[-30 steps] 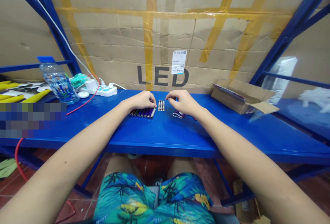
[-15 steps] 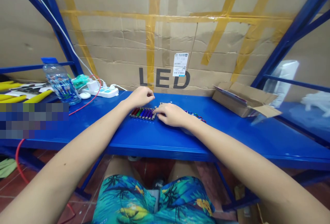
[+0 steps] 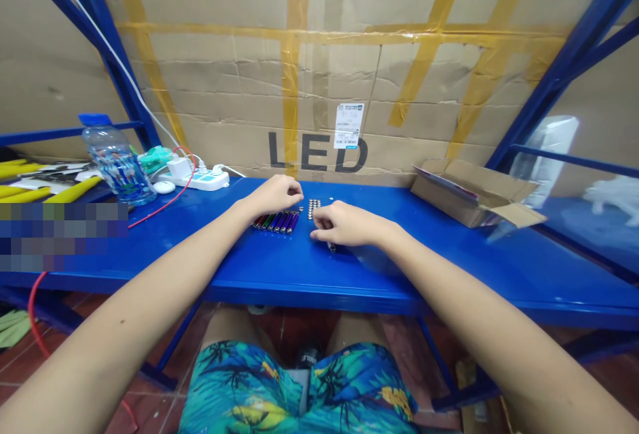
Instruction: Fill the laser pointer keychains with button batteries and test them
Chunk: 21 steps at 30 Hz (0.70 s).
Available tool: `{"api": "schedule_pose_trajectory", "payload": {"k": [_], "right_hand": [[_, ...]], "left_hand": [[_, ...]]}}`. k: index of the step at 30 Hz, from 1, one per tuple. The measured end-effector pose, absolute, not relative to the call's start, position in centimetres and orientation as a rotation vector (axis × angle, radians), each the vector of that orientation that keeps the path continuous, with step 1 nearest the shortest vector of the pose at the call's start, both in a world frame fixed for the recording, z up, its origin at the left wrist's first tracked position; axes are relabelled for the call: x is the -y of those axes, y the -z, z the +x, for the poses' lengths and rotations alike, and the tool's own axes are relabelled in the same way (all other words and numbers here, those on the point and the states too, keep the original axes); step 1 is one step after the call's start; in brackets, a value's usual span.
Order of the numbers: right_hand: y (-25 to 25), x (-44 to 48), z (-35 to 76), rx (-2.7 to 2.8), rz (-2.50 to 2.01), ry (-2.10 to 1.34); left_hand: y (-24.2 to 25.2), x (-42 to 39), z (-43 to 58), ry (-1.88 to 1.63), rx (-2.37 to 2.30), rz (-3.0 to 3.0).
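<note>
- Tubes (image 3: 277, 222), shiny, in reds, green, blues and purples with silver ends: side by side in a close row, just below and nearer the body than the left hand's fingers.
- Left hand (image 3: 276, 194): palm down over the far ends of the row, fingers curled, thumb and fingertips close together. Cannot tell whether anything is pinched there.
- Right hand (image 3: 344, 223): to the right of the row and apart from it, fingers bent inward. A metal end (image 3: 331, 247) pokes out under its near side; cannot tell if this is gripped or just lying below the palm.
- Small silver discs (image 3: 314, 206): a neat block between the two hands, close by the right fingertips, which hide part of it from view.
- Loose disc (image 3: 331, 198): flat on the table, just beyond the right hand.
- Blue table (image 3: 299, 267): under both hands, bare metal showing on the body side.
- Left of the left hand, well apart: a bottle (image 3: 117, 161) with a blue cap, a white power strip (image 3: 212, 182) behind a red cord (image 3: 164, 206).
- Right of the right hand and farther out: an open cardboard box (image 3: 449, 198), flaps spread.
- Beyond both hands: a tall cardboard sheet (image 3: 224, 88), taped, printed LED, with a white label (image 3: 349, 126).
</note>
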State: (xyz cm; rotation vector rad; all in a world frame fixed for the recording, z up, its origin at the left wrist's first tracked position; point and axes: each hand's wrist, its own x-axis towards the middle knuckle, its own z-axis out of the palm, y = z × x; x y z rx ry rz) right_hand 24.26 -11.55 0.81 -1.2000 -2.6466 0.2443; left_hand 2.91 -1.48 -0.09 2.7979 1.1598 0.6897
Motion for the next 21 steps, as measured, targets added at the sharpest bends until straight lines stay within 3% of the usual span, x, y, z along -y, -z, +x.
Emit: {"api": "schedule_pose_trajectory", "payload": {"k": [5, 11, 21], "right_hand": [[-1.1, 11.9, 24.1, 2.657, -1.398, -0.288], [-1.8, 11.3, 26.1, 2.542, -1.377, -0.498], [-1.9, 7.5, 32.0, 2.161, -1.356, -0.471]], "left_hand": [[0.0, 1.2, 3.3, -0.543, -1.141, 2.741], [-0.5, 2.7, 3.8, -0.695, -1.009, 2.842], [-0.1, 4.9, 6.1, -0.235, -0.717, 3.180]]}}
